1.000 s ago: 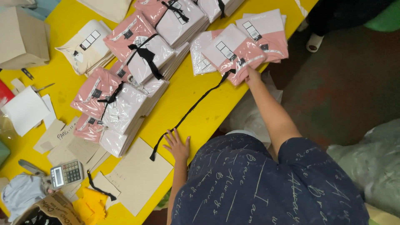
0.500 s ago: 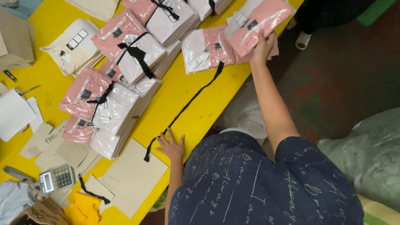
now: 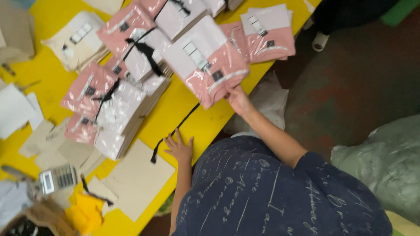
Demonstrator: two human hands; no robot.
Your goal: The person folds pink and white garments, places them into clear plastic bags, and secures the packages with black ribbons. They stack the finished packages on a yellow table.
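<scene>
My right hand (image 3: 237,98) grips the near edge of a pink and white folded garment in a clear bag (image 3: 204,61) and holds it over the yellow table (image 3: 183,98). Under that packet a long black ribbon (image 3: 171,134) lies on the table, partly hidden by it. My left hand (image 3: 179,147) rests flat on the table beside the ribbon's near end, fingers spread. More pink bagged garments (image 3: 267,33) lie at the table's far right edge.
Stacks of pink bagged garments tied with black ribbon (image 3: 131,48) fill the table's left half. Cardboard sheets (image 3: 138,179), a calculator (image 3: 57,178), paper scraps and a cream packet (image 3: 76,39) lie around. Plastic bags (image 3: 385,161) sit on the floor at right.
My right hand has pulled one bagged garment off the pile at the far right and brought it toward me over the ribbon. My left hand has stayed on the table.
</scene>
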